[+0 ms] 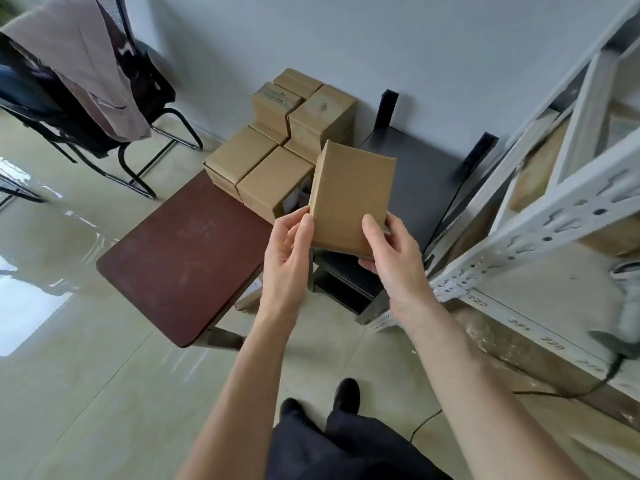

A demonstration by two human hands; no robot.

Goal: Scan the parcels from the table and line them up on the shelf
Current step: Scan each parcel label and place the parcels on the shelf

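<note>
I hold a flat brown cardboard parcel (349,195) in the air above the gap between the two tables. My left hand (289,251) grips its lower left edge, and my right hand (391,247) holds its lower right corner, thumb on the face. Several more brown parcels (273,147) are stacked at the far end of the dark red table (187,258). The white metal shelf (540,244) stands at the right, with a grey barcode scanner (627,306) lying on its board.
A black low table (426,174) sits between the red table and the shelf. A black chair (104,98) draped with a beige garment stands at the upper left. The scanner's cable (571,393) hangs down the shelf front toward the floor. My shoes (325,396) are below.
</note>
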